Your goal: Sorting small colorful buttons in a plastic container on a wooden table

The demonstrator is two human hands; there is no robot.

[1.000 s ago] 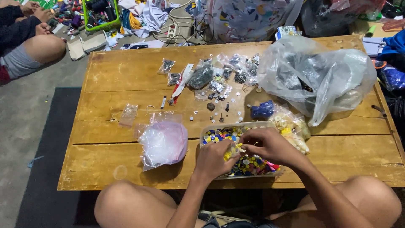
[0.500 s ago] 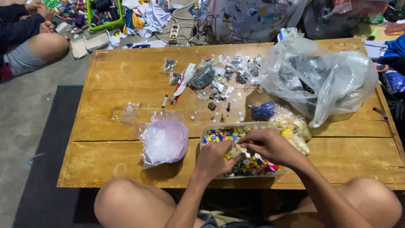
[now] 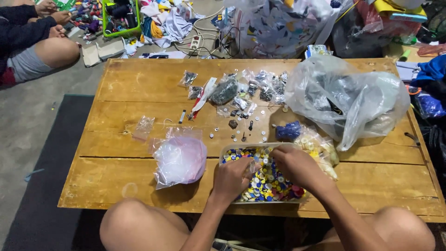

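Observation:
A clear rectangular tray (image 3: 231, 150) full of small coloured round pieces, yellow, blue, white and red, rests near the front edge of the low wooden table (image 3: 139, 88). My left hand (image 3: 233, 178) sits curled over the tray's left side, fingers closed among the pieces. My right hand (image 3: 297, 166) lies over the tray's right half, fingers bent down into the pieces. What either hand pinches is hidden. A pink-tinted plastic bag (image 3: 180, 159) lies just left of the tray.
Small clear packets (image 3: 251, 88) and loose tiny parts lie mid-table, with a blue bag (image 3: 288, 130). A large clear plastic bag (image 3: 348, 100) fills the right side. Another person (image 3: 32, 42) sits on the floor at far left beside a green basket (image 3: 121, 18).
Both hands have stayed over the tray, shifting slightly among the pieces; my left hand has curled in closer to the tray's left side.

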